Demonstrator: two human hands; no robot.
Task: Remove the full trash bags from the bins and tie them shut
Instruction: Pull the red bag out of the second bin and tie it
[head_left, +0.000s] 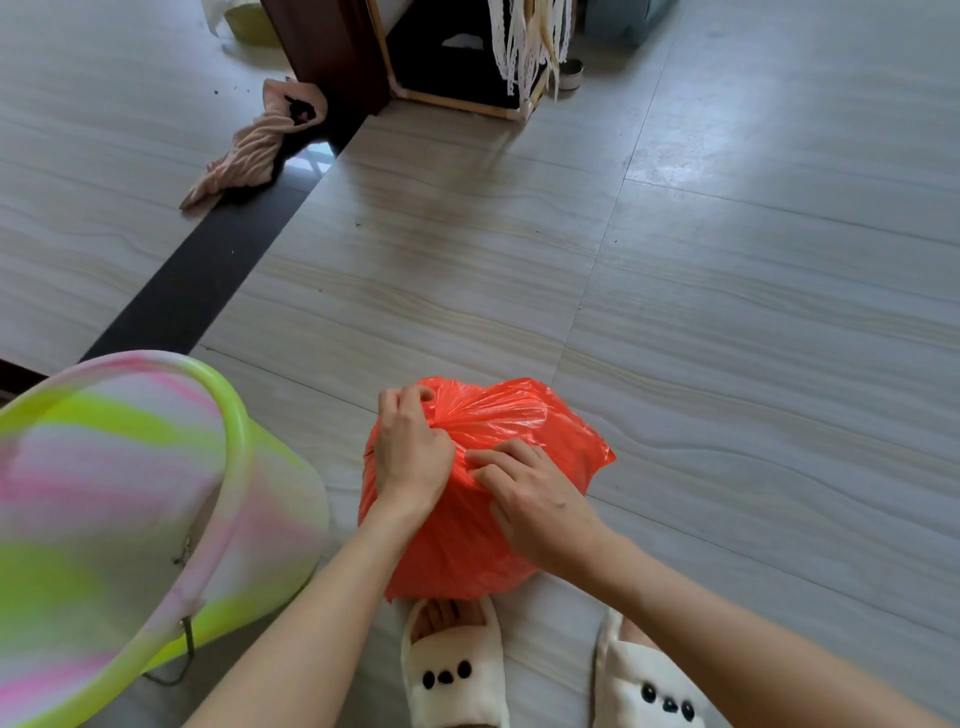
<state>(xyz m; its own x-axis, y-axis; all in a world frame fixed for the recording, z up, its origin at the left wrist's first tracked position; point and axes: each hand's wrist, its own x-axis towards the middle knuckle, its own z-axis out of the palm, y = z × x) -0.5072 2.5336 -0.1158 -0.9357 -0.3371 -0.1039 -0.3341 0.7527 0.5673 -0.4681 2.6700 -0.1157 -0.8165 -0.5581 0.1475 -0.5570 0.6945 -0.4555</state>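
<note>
A full orange-red plastic trash bag (457, 535) sits on the tiled floor just in front of my feet. My left hand (410, 449) grips the gathered plastic at the top left of the bag. My right hand (535, 499) pinches the bunched plastic on the bag's right side, fingers pressed into it. The bag's mouth is drawn together under both hands, and a loose flap (597, 447) sticks out at the right. Beside the bag at the lower left stands a green, pink and white bin (228, 582), with no bag inside.
My feet in white slippers (452, 670) stand right behind the bag. A pink cloth (254, 150) lies on the floor at the far left by a dark door frame (332, 47). A wooden-framed stand with hanging lace (530, 41) is at the back.
</note>
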